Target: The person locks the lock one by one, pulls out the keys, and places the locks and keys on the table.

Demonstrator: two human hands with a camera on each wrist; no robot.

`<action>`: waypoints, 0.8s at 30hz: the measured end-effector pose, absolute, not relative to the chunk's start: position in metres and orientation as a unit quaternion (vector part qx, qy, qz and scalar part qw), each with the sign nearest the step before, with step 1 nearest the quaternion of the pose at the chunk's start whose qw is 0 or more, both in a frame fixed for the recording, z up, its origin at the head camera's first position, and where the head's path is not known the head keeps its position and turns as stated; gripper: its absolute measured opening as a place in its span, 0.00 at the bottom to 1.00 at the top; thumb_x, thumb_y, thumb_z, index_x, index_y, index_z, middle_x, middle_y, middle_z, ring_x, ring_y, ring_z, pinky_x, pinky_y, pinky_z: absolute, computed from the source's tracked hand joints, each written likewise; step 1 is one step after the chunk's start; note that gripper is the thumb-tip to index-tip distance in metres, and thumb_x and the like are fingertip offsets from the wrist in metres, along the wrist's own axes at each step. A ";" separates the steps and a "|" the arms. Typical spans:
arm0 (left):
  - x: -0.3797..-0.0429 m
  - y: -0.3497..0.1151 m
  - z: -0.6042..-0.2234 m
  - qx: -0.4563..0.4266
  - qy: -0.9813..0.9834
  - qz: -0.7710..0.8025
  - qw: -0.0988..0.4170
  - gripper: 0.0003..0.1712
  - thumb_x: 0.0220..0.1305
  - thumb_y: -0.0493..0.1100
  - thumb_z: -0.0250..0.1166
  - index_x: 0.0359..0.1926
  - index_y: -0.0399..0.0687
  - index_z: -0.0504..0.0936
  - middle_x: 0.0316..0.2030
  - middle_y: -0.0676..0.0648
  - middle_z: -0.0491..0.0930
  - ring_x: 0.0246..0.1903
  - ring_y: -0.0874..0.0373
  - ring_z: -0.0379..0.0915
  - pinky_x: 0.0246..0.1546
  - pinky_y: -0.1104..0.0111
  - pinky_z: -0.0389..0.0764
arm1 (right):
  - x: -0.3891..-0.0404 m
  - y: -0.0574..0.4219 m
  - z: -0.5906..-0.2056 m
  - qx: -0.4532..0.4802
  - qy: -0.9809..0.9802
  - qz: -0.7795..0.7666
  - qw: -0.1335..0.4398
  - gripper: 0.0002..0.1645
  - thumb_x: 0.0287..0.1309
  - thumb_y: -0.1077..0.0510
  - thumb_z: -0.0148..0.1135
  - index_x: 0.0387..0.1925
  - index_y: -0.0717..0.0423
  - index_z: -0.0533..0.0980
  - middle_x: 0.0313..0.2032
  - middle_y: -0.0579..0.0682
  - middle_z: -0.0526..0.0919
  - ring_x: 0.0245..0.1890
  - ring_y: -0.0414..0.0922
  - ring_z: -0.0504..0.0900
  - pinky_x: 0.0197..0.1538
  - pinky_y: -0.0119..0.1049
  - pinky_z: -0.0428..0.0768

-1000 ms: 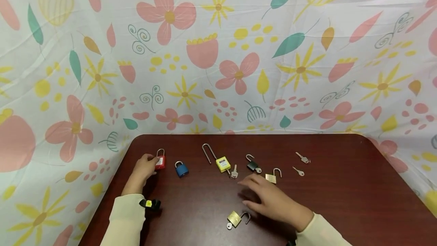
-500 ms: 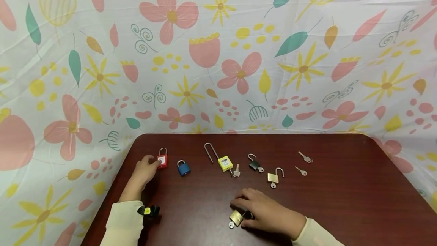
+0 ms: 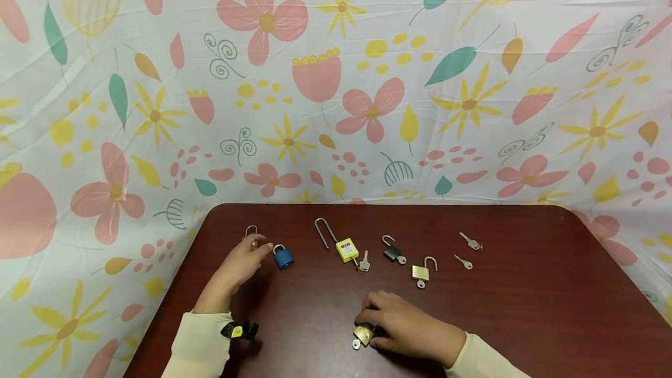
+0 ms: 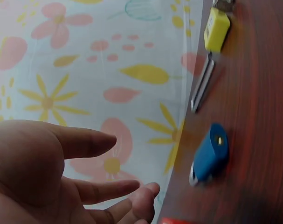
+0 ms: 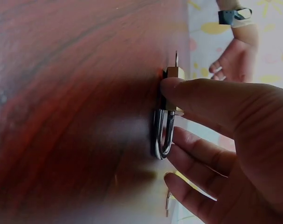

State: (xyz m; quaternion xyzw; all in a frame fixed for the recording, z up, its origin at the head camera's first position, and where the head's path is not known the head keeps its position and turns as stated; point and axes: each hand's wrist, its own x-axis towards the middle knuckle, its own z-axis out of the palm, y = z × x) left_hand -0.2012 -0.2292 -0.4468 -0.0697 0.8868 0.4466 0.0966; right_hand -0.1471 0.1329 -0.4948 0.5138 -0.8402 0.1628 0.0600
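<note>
My right hand [image 3: 406,326] pinches a brass padlock [image 3: 362,335] low on the table, the thumb on one side of its body and a finger behind. A key [image 5: 176,59] stands in the padlock's end, and its steel shackle [image 5: 167,147] extends past my fingers in the right wrist view. My left hand [image 3: 241,265] holds nothing and hovers over the left side, fingers loosely extended, fingertips close to a blue padlock [image 3: 284,258]. Behind that hand a red padlock is mostly hidden, its shackle [image 3: 251,228] showing above the fingers.
Along the table [image 3: 315,308] lie a yellow long-shackle padlock [image 3: 347,250] with a key [image 3: 364,261], a black padlock [image 3: 391,251], and another brass padlock [image 3: 420,273], shackle swung open. Two loose keys [image 3: 470,241] lie farther right. A flowered cloth [image 3: 336,74] hangs behind.
My right hand has come down toward the near edge and taken hold of the brass padlock. My left hand has left the red padlock and moved right toward the blue one.
</note>
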 end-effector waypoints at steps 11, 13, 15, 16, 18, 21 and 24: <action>-0.200 -0.191 -0.448 -0.025 0.865 0.488 0.113 0.24 0.75 0.49 0.58 0.64 0.40 0.73 0.43 0.38 0.81 0.39 0.48 0.78 0.35 0.67 0.74 | -0.152 0.132 -0.499 0.507 -0.839 0.183 0.072 0.21 0.47 0.49 0.77 0.45 0.40 0.81 0.39 0.37 0.77 0.42 0.34 0.73 0.46 0.32 0.74; -0.201 -0.184 -0.451 -0.015 0.862 0.494 0.115 0.23 0.75 0.49 0.58 0.62 0.40 0.74 0.42 0.38 0.82 0.38 0.49 0.78 0.35 0.66 0.75 | -0.152 0.132 -0.498 0.506 -0.840 0.183 0.071 0.20 0.49 0.49 0.77 0.46 0.41 0.81 0.39 0.37 0.77 0.42 0.34 0.74 0.46 0.32 0.74; -0.201 -0.177 -0.453 -0.001 0.859 0.498 0.119 0.22 0.75 0.49 0.58 0.61 0.41 0.75 0.41 0.38 0.82 0.37 0.49 0.79 0.37 0.65 0.77 | -0.154 0.132 -0.498 0.505 -0.842 0.176 0.076 0.20 0.50 0.48 0.76 0.46 0.41 0.81 0.39 0.37 0.78 0.41 0.34 0.74 0.46 0.32 0.74; -0.202 -0.173 -0.454 0.007 0.857 0.500 0.125 0.22 0.75 0.50 0.58 0.60 0.42 0.75 0.41 0.38 0.82 0.37 0.50 0.79 0.38 0.63 0.77 | -0.154 0.132 -0.497 0.504 -0.842 0.173 0.079 0.20 0.50 0.48 0.76 0.46 0.41 0.81 0.38 0.37 0.79 0.41 0.34 0.75 0.46 0.33 0.74; -0.202 -0.167 -0.454 0.030 0.851 0.505 0.142 0.21 0.76 0.52 0.56 0.60 0.43 0.76 0.42 0.37 0.82 0.37 0.50 0.80 0.39 0.62 0.79 | -0.156 0.132 -0.497 0.501 -0.845 0.166 0.084 0.20 0.51 0.48 0.76 0.47 0.41 0.81 0.38 0.37 0.79 0.40 0.34 0.75 0.46 0.33 0.74; -0.201 -0.158 -0.453 0.070 0.834 0.518 0.179 0.24 0.77 0.54 0.53 0.61 0.42 0.74 0.44 0.35 0.82 0.39 0.48 0.81 0.41 0.60 0.80 | -0.158 0.132 -0.494 0.494 -0.850 0.159 0.086 0.20 0.52 0.47 0.75 0.47 0.42 0.81 0.37 0.36 0.81 0.40 0.35 0.76 0.48 0.36 0.74; -0.200 -0.149 -0.451 0.108 0.814 0.528 0.217 0.26 0.78 0.54 0.52 0.63 0.39 0.72 0.47 0.33 0.81 0.42 0.47 0.82 0.42 0.60 0.81 | -0.161 0.131 -0.488 0.484 -0.857 0.155 0.087 0.20 0.53 0.47 0.75 0.47 0.42 0.81 0.37 0.36 0.81 0.40 0.35 0.77 0.50 0.38 0.75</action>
